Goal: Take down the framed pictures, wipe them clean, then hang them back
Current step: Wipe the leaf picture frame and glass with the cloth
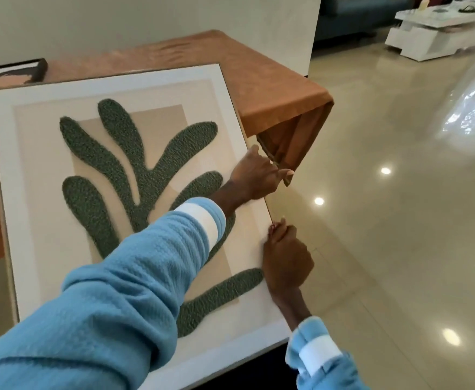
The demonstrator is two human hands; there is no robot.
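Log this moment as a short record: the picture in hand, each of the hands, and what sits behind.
held item: framed picture, green leaf shape on beige, white mount
left hand: left hand reaches across the front and grips the right edge
right hand: right hand grips the same edge, nearer the person
surface behind: table under a rust-brown tablecloth
second item: dark-framed picture lying on the table, far left

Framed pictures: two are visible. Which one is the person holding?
The large pale-framed picture with the green plant shape: the left hand and right hand grip its right edge. The dark-framed picture lies untouched on the table.
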